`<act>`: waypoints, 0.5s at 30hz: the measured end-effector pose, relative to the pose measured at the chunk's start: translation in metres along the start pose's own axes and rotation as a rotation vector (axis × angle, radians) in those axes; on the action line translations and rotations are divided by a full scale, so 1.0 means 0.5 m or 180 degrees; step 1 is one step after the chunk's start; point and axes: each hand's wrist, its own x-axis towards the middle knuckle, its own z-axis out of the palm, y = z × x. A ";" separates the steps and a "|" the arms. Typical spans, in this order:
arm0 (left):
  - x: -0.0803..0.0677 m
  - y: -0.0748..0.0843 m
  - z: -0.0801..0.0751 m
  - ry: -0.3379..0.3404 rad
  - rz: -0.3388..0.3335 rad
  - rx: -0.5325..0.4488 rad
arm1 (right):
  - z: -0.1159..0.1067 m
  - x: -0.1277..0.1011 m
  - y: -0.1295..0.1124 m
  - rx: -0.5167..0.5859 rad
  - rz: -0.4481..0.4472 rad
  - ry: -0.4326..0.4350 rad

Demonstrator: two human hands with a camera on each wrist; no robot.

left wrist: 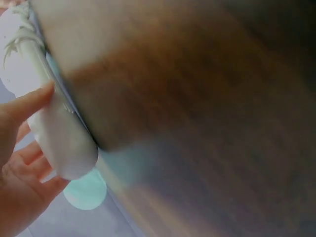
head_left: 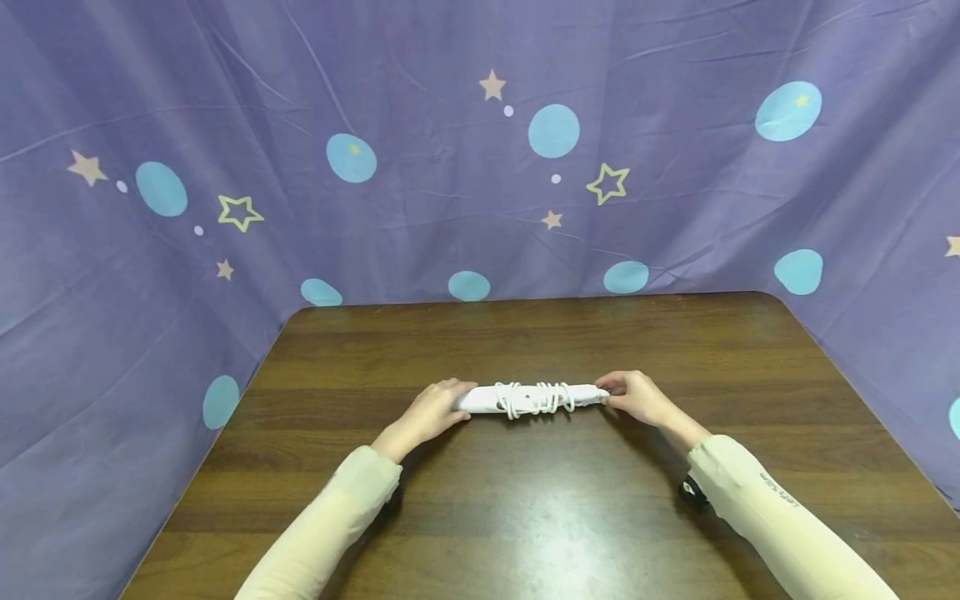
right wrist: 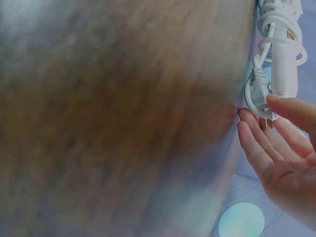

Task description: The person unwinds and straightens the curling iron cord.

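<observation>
A white power strip (head_left: 480, 401) lies crosswise on the wooden table, its white cord (right wrist: 274, 20) wound in several loops round the middle. My left hand (head_left: 433, 408) grips the strip's left end, with the thumb on the near side and the fingers on the far side. At the other end, my right hand (head_left: 637, 397) holds the strip between thumb and fingers. There the right wrist view shows the plug (right wrist: 259, 91) against the strip, its metal prongs pointing toward the fingers. The strip's underside is hidden.
The brown wooden table (head_left: 360, 350) has rounded far corners and reflects a bright light near its front. A purple curtain (head_left: 420, 225) with blue dots and stars hangs behind it and along both sides.
</observation>
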 end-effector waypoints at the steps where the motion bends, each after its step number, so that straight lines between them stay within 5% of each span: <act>1: 0.001 0.001 0.000 0.0001 0.0021 0.0042 | 0.000 0.000 0.000 -0.0010 -0.0014 0.0020; 9: -0.004 0.010 -0.006 0.0016 -0.0003 0.0174 | -0.005 -0.004 -0.011 -0.0168 -0.0069 0.0183; 15: -0.020 0.026 -0.026 0.0250 0.0060 0.0247 | -0.017 -0.017 -0.038 0.0097 -0.0168 0.0461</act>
